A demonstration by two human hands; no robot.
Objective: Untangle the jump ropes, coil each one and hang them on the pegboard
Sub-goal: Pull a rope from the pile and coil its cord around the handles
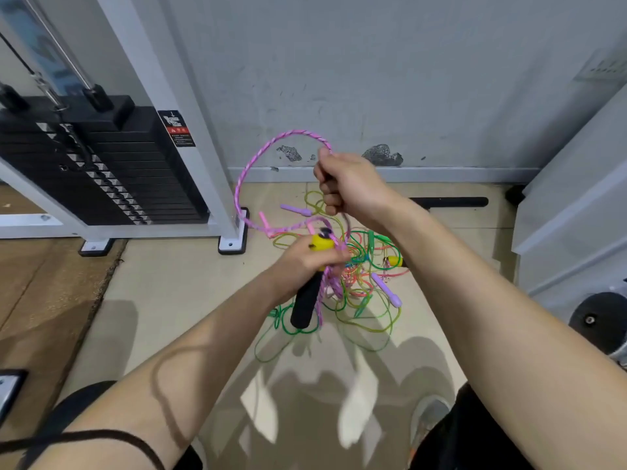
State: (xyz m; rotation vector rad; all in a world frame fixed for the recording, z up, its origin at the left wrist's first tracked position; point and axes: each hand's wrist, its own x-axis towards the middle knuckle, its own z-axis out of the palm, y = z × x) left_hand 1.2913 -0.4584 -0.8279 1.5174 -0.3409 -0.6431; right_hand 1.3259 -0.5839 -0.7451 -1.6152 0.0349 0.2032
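Tiled gym floor [169, 283], tangled pile [363, 290] beyond the hands. Left grip [305, 262] clamps the yellow-black handle [305, 301], long axis pointing down. Right grip [349, 188], just above, is fisted on the pink rope [294, 132]; its loop arcs left. Next coil probably feeds down to the left.

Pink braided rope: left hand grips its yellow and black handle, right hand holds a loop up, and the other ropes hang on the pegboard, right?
Not quite: the head view shows the other ropes lying tangled on the floor, not on a pegboard. The left hand does grip the yellow and black handle, and the right hand holds up a loop of the pink braided rope.
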